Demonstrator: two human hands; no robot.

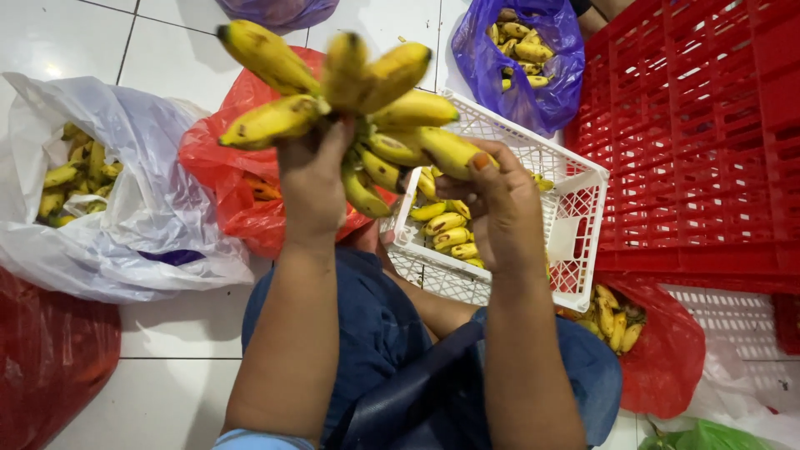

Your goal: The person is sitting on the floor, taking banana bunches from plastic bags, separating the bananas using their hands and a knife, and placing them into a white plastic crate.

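A bunch of small yellow bananas (pixel 358 100) with brown spots is raised in front of me. My left hand (pixel 312 179) grips the bunch from below at its stem end. My right hand (pixel 496 208) holds one banana (pixel 446 150) on the right side of the bunch, thumb and fingers closed around it. Under my hands a white plastic lattice basket (pixel 575 208) holds several loose bananas (pixel 448 233).
A red bag (pixel 225 175) lies behind the bunch. A white bag (pixel 150 208) with bananas sits at left, a purple bag (pixel 525 92) with bananas at the top. Red plastic crates (pixel 700 142) fill the right side. Another red bag (pixel 667 358) with bananas lies near my knee.
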